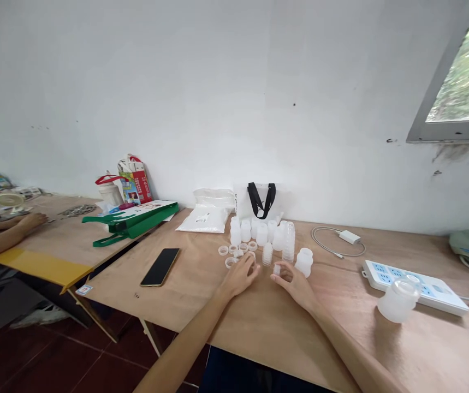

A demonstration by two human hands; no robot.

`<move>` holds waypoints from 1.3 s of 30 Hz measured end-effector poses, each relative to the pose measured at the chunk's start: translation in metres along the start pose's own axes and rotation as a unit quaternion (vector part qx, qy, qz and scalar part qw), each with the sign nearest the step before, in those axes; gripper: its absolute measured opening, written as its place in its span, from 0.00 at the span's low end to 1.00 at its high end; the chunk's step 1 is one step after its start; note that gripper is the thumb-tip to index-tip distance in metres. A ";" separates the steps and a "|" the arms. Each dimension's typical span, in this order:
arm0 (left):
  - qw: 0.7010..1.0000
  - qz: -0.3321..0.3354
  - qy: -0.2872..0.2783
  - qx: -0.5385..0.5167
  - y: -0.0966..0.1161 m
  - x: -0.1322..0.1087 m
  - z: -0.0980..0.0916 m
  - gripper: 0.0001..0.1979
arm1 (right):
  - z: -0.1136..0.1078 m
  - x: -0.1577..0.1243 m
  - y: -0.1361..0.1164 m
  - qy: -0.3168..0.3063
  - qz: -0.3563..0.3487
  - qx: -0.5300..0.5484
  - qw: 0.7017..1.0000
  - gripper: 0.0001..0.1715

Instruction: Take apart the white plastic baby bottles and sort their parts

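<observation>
Small translucent cap [277, 269]: pinched between thumb and forefinger of right hand [295, 283], low over the middle of the plywood table [259, 327]; fingertip grip only, probably because so slight a part allows no fuller hold

Left hand [239, 277]: palm down, fingers loosely extended toward the loose rings [234, 251], tips at or just beside the nearest one; whether closed on anything, cannot tell

Loose rings: pale plastic, flat and round, scattered just ahead of the left hand, seemingly kept within easy reach

Small bottles [259, 232]: frosted white plastic, squat and cylindrical, upright in a tight cluster behind the rings; one single bottle [304, 262] apart, just beside the right hand

Ribbed stack [288, 243]: clear nested pieces, upright at the cluster's right edge

Wider jar [398, 300]: cloudy plastic, well to the right, in front of a white power strip [434, 289]

Phone [160, 267]: black, glossy, flat, left of the hands

White bag with black handles [261, 201] and white pouch [207, 218]: against the wall

Green bag [131, 218]: flat, across the gap to the next table

Another person's forearm [9, 232]: resting on that far table
</observation>
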State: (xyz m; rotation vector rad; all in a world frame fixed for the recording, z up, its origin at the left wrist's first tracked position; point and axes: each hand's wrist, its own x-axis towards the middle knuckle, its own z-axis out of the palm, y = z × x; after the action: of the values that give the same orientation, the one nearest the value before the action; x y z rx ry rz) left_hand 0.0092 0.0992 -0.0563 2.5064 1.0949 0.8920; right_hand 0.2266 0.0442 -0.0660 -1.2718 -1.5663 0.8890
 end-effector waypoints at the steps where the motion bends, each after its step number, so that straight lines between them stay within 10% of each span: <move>1: 0.999 0.014 -0.031 0.025 -0.001 0.000 -0.001 0.10 | -0.001 0.000 0.000 0.013 0.000 -0.005 1.000 0.26; 12: 0.994 0.005 -0.076 -0.079 0.002 -0.001 -0.012 0.11 | -0.002 0.003 0.000 0.049 0.018 0.015 0.999 0.27; 18: 0.990 -0.049 0.118 -0.068 0.018 0.032 -0.018 0.08 | -0.002 0.006 0.007 0.043 0.008 0.033 0.998 0.27; 23: 0.985 -0.015 0.164 -0.048 0.040 0.081 -0.042 0.05 | -0.003 0.007 0.010 0.036 0.014 0.023 0.999 0.29; 39: 0.997 -0.034 0.068 -0.028 0.032 0.083 -0.016 0.06 | -0.003 0.007 0.008 0.028 0.015 0.029 0.999 0.26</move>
State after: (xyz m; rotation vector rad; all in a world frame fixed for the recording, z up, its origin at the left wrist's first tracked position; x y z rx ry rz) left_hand 0.0606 0.1381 0.0063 2.3772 1.1721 1.0707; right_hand 0.2316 0.0528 -0.0712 -1.2707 -1.4709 0.9052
